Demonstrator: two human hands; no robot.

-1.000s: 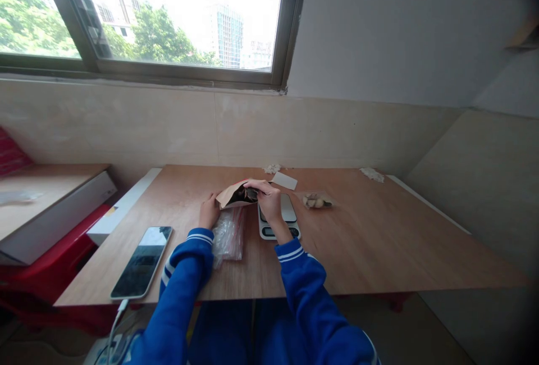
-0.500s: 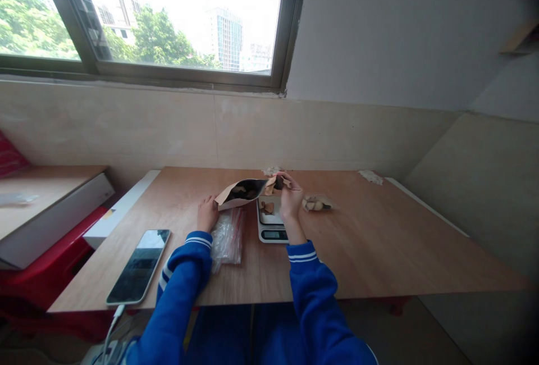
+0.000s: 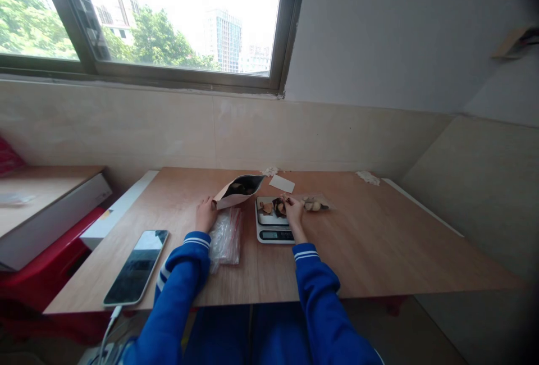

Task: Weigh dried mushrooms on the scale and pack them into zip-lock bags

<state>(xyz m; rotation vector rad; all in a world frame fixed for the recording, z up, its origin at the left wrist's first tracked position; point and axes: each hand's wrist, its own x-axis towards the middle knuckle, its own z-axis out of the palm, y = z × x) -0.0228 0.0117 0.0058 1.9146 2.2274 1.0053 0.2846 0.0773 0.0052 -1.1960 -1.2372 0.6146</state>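
My left hand (image 3: 206, 213) grips the lower end of an open brown paper pouch (image 3: 236, 190), its dark mouth tilted up toward the right. A small white kitchen scale (image 3: 274, 222) stands just right of the pouch, with a few brown pieces (image 3: 266, 207) on its plate. My right hand (image 3: 293, 211) rests over the scale's right side, fingers pinched on a dark piece at the plate. Under my left wrist lies a stack of clear plastic bags (image 3: 227, 235).
A phone (image 3: 137, 267) lies plugged in at the wooden table's (image 3: 379, 241) front left. A clear bag with pale pieces (image 3: 315, 204) sits right of the scale, a white card (image 3: 282, 183) behind it. White scraps (image 3: 368, 177) lie at the far edge. A white box (image 3: 113, 216) flanks the left.
My right hand left the pouch's mouth, carried pieces over, and came down onto the scale plate, where brown pieces now lie. The left hand kept hold of the pouch.
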